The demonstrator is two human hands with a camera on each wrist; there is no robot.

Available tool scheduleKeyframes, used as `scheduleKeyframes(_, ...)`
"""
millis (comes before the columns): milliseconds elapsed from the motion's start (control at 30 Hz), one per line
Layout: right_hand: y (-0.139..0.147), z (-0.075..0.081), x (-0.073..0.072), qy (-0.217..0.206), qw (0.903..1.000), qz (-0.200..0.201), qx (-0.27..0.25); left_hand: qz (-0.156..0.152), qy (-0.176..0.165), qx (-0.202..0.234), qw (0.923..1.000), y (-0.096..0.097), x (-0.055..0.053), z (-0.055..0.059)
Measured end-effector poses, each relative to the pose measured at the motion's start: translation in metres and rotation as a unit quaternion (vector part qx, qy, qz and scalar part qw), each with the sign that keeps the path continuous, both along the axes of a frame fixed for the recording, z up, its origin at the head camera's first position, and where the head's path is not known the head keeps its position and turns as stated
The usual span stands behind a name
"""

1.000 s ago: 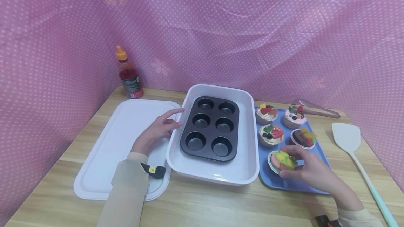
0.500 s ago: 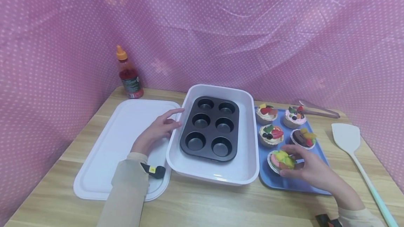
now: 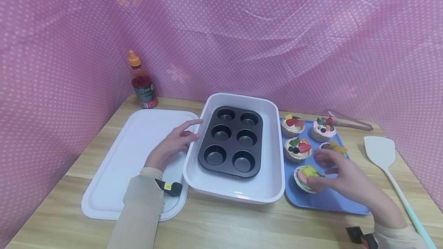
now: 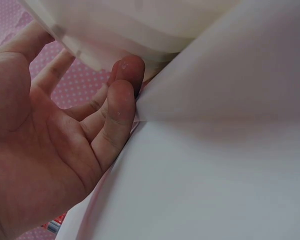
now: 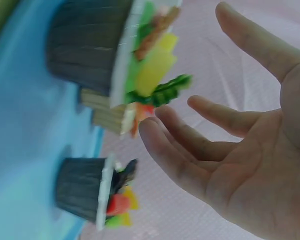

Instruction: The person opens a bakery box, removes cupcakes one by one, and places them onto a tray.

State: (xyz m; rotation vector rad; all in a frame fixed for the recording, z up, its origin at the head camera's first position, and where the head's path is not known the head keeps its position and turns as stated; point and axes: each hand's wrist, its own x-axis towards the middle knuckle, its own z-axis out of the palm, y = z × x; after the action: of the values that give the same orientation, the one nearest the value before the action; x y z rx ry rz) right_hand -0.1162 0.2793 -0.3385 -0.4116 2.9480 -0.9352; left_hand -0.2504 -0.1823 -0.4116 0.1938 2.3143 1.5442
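Observation:
My left hand (image 3: 174,141) rests against the left side of the white tub (image 3: 232,193), its index finger at the rim. Inside that tub lies a black muffin pan (image 3: 230,141) with several round cups. In the left wrist view, the fingertips (image 4: 121,100) meet the tub's outer wall. My right hand (image 3: 346,176) hovers with parted fingers over the blue tray (image 3: 304,202). Nearest to it is a fruit-topped cupcake (image 3: 302,180) with yellow and pink pieces. The right wrist view shows a gap between this cupcake (image 5: 90,45) and my fingers. A chocolate cupcake (image 3: 325,146) is partly hidden behind the hand.
Three more cupcakes, among them a strawberry-topped one (image 3: 298,150), stand on the blue tray. A white lid (image 3: 128,164) lies at left, with a sauce bottle (image 3: 143,89) behind it. Tongs (image 3: 351,122) and a white turner (image 3: 380,151) lie at right.
My right hand has let go of the fruit-topped cupcake and shifted slightly up and to the right, fingers spreading. The cupcake stays on the tray. My left hand has not moved.

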Motion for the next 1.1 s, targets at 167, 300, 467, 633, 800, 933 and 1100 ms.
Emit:
scheduleKeyframes(167,-0.016,0.014,-0.001,0.023,0.9996,0.014,-0.009,0.002,-0.001,-0.001,1.0000,0.000,0.000,0.001)
scheduleKeyframes(300,-0.032,0.022,-0.003,0.042,0.9981,0.032,-0.032,0.004,-0.004,-0.006,1.0000,0.001,0.001,0.000)
scheduleKeyframes(467,-0.050,0.028,-0.008,0.028,0.9981,0.030,-0.047,0.010,-0.009,-0.007,0.9999,0.004,0.001,0.002)
scheduleKeyframes(633,-0.069,0.032,-0.014,-0.010,0.9977,0.015,-0.066,0.011,-0.009,-0.009,0.9999,0.005,0.000,0.002)
scheduleKeyframes(800,-0.085,0.033,-0.021,-0.018,0.9959,0.030,-0.083,0.006,-0.007,-0.014,0.9999,0.006,0.000,0.002)
scheduleKeyframes(933,-0.096,0.036,-0.025,-0.030,0.9955,0.027,-0.086,0.001,-0.003,-0.012,0.9999,0.005,0.000,0.002)
scheduleKeyframes(1100,-0.109,0.041,-0.029,-0.030,0.9958,0.019,-0.084,-0.006,0.008,-0.022,0.9997,0.004,0.002,0.006)
